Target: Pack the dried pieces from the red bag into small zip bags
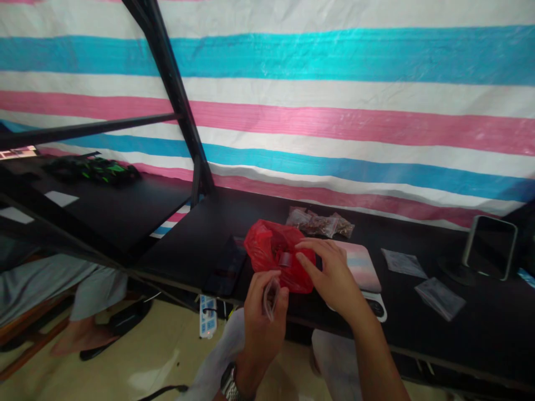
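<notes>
A crumpled red plastic bag (271,250) lies on the black table (418,334) in front of me. My left hand (263,312) is closed round a small clear plastic pouch (271,295), held upright just below the red bag. My right hand (330,273) reaches into the red bag's mouth, its fingers pinched beside a small dark object (285,259) that I cannot identify. A small white scale (368,278) with a pastel top sits under my right hand.
Filled clear packets (320,224) lie behind the red bag. Two empty pouches (403,263) (438,298) and a phone on a stand (489,248) are at the right. A dark device (225,264) lies at the left. Another person's legs (79,295) show at the lower left.
</notes>
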`<state>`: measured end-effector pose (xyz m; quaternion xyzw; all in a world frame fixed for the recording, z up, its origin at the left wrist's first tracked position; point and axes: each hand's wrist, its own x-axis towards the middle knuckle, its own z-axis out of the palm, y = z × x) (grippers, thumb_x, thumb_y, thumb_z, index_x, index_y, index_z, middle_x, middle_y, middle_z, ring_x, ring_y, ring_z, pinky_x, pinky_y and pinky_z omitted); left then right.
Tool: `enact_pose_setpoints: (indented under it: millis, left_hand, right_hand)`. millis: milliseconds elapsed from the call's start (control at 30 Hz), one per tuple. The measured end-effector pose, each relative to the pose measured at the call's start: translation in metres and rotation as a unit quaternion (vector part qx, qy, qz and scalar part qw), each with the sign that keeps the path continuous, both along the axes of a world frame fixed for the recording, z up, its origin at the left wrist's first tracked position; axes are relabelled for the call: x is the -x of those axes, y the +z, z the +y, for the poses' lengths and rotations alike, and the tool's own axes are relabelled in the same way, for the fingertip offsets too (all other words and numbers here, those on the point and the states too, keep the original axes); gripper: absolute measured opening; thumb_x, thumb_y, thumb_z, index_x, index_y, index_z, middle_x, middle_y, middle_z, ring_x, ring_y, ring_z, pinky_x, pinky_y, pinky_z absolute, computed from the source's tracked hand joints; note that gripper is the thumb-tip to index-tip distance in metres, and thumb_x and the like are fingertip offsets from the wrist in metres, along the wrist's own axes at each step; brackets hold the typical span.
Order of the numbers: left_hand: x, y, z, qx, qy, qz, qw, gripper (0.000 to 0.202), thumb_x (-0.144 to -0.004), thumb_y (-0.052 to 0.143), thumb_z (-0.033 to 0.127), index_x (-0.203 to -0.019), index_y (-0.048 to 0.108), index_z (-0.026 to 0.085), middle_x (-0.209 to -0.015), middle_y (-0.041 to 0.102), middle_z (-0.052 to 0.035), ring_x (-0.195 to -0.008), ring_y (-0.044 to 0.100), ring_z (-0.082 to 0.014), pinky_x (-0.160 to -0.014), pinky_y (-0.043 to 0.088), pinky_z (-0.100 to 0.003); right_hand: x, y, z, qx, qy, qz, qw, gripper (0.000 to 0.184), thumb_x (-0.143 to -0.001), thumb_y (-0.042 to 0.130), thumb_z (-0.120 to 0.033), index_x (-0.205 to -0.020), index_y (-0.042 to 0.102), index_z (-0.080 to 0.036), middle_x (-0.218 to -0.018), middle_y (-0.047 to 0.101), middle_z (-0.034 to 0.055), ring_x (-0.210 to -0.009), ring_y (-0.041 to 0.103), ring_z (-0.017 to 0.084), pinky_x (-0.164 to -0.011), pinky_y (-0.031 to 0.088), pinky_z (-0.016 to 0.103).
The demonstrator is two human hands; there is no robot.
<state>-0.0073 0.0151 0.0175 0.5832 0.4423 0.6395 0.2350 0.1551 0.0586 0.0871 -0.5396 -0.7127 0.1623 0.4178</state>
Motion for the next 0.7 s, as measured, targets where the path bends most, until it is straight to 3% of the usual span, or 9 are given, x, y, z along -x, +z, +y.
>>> enact_pose_setpoints:
  millis: [100, 267, 433, 567, 700]
  left_hand:
    - [0.003, 0.0, -0.004, -0.001, -0.021, 0.012, 1.0, 0.029, -0.11, 0.051, 0.039, -0.128, 0.071, 0.029, -0.115, 0.065, -0.0059, -0.105, 0.065, -0.0179, -0.089, 0.057, -0.028]
    - [0.004, -0.006, -0.012, 0.087, -0.06, -0.011, 0.994, 0.053, -0.111, 0.035, 0.058, -0.139, 0.072, 0.032, -0.131, 0.055, -0.0094, -0.126, 0.059, -0.0254, -0.11, 0.054, -0.042]
    - [-0.005, -0.009, -0.007, 0.091, -0.11, -0.066, 0.988, 0.063, -0.105, 0.041, 0.071, -0.147, 0.066, 0.031, -0.138, 0.055, -0.0099, -0.131, 0.059, -0.0267, -0.114, 0.052, -0.043]
    - [-0.023, -0.002, 0.0, 0.113, -0.153, -0.112, 0.975, 0.053, -0.099, 0.061, 0.067, -0.125, 0.076, 0.024, -0.122, 0.073, -0.0102, -0.116, 0.069, -0.0267, -0.103, 0.06, -0.042]
    - [-0.042, 0.001, -0.001, 0.17, -0.191, -0.097, 0.962, 0.056, -0.101, 0.055, 0.069, -0.112, 0.079, 0.019, -0.103, 0.078, -0.009, -0.095, 0.074, -0.0226, -0.092, 0.062, -0.036]
  right_hand:
    - [-0.006, 0.007, -0.01, 0.028, 0.047, 0.042, 0.998, 0.014, -0.098, 0.068, -0.031, -0.108, 0.078, -0.029, -0.114, 0.079, 0.0032, -0.111, 0.067, 0.026, -0.104, 0.043, 0.045]
    - [-0.001, 0.014, -0.027, 0.151, 0.157, 0.096, 0.971, 0.016, -0.094, 0.074, -0.03, -0.11, 0.079, -0.029, -0.11, 0.078, 0.0015, -0.104, 0.068, 0.022, -0.096, 0.05, 0.036]
    - [0.002, 0.007, -0.029, 0.189, 0.163, 0.149, 0.957, 0.01, -0.096, 0.07, -0.03, -0.095, 0.079, -0.025, -0.093, 0.076, -0.0002, -0.087, 0.067, 0.018, -0.083, 0.05, 0.031]
    - [-0.013, 0.008, -0.031, 0.163, 0.097, 0.216, 0.958, 0.021, -0.096, 0.068, -0.041, -0.089, 0.071, -0.021, -0.076, 0.065, -0.0019, -0.069, 0.056, 0.015, -0.065, 0.045, 0.027]
    - [-0.035, 0.01, -0.035, 0.152, 0.077, 0.196, 0.966, 0.027, -0.096, 0.067, -0.046, -0.088, 0.071, -0.021, -0.076, 0.063, -0.0008, -0.07, 0.054, 0.015, -0.066, 0.045, 0.027]
